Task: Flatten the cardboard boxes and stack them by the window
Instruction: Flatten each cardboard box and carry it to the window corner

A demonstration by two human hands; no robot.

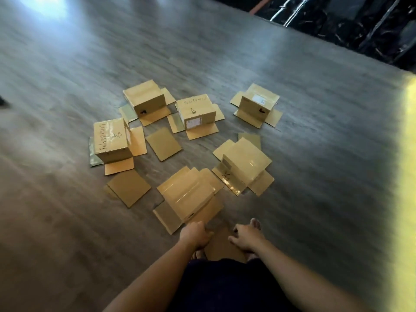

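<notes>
Several tan cardboard boxes stand upside down on the wooden floor with their flaps splayed out: at the back left [144, 97], back middle [195, 111], back right [256, 104], left [112, 140], right [245, 167] and the nearest one [189, 192]. Two loose flat sheets [163, 143] [128, 188] lie among them. Right in front of my legs is a flat cardboard piece [222, 246]. My left hand [195, 235] grips its left upper edge and my right hand [245, 237] holds its right upper edge, fingers curled.
A dark glossy wall [360, 23] runs along the far right. A bright yellow-white band of light [407, 154] falls on the floor at the right edge. My bare feet [255, 224] stand just behind the nearest box. Bare floor surrounds the group.
</notes>
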